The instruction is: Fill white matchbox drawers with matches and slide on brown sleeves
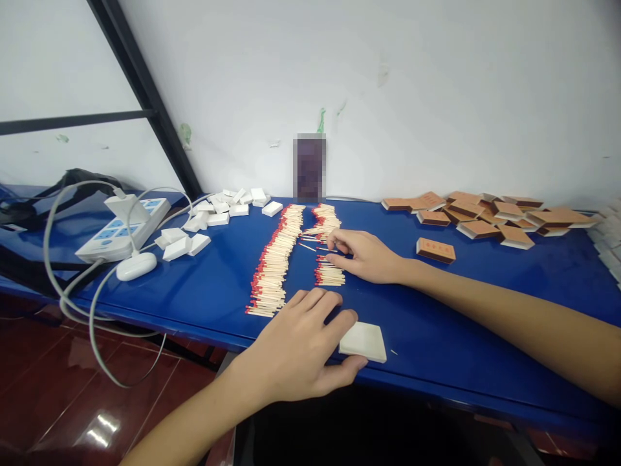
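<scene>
My left hand [310,346] is at the table's front edge, thumb and index finger at the left side of a white matchbox tray [363,341] lying flat. My right hand [366,255] reaches into the shorter row of matches [330,272]; its thumb and index finger close around a few matches [327,249] there. Left of that row lies a longer row of matches [272,265], red heads pointing left. One loose match [307,246] lies between the two rows.
White matchbox trays [218,219] are heaped at the back left, by a power strip [123,230] with white cables. Brown matchbox sleeves [478,217] pile up at the back right, with one sleeve [435,250] apart. A pixelated dark rectangle [310,168] stands against the wall.
</scene>
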A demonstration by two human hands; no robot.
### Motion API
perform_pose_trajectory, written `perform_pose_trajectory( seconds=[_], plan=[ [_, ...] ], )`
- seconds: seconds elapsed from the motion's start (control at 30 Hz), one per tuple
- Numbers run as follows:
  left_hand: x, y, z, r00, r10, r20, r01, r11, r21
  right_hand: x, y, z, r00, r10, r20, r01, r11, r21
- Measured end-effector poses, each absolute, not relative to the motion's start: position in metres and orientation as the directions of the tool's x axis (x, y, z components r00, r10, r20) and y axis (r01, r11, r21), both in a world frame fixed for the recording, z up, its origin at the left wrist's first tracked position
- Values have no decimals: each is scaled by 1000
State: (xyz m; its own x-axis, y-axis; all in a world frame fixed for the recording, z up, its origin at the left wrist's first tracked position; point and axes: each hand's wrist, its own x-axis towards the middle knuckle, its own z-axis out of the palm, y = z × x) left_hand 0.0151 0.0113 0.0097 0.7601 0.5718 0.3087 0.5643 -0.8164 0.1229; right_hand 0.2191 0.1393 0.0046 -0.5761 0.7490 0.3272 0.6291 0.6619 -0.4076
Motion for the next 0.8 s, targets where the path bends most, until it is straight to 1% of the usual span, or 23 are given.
perform_pose_trajectory(
  seconds=[0.8],
  plan=[
    [15,12,11,762,574,301,566,-815,122,218,137,8,-576,764,291,655,644,-395]
  ],
)
